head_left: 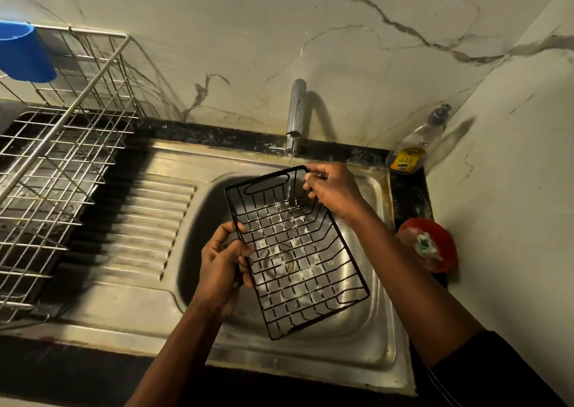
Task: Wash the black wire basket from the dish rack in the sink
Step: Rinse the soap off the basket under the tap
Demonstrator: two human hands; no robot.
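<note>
silver wire dish rack (62,158) sits off at 9 o'clock. left hand (223,263) curls its fingers round the black wire basket's (295,251) 9 o'clock edge, and right hand (334,189) pinches its 1 o'clock corner. basket's tilted over the stainless steel sink (382,329) under the chrome tap's (296,108) stream, bare bowl showing along both long sides.

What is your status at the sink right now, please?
Left hand grips black wire basket at its left rim; right hand grips far corner. Basket over sink, tap water running onto it. Nothing blocking.

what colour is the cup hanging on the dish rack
Blue cup, seen in the head view.
</note>
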